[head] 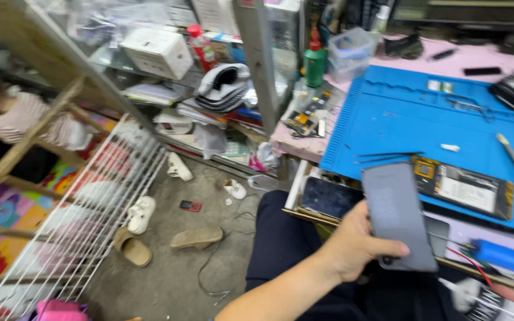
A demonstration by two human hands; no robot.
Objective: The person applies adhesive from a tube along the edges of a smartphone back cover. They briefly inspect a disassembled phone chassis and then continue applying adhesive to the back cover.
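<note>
A flat grey phone back panel, smooth and slightly glossy, stands tilted and nearly upright, held at its lower edge just in front of the blue work mat's near edge.

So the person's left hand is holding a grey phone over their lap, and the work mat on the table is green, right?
Not quite. The mat is blue, not green; the head view shows it plainly. The green thing is a bottle standing beside it. The rest is right: the left hand holds a grey phone over the lap.

left hand grips a grey phone back cover beside the blue work mat.
</note>
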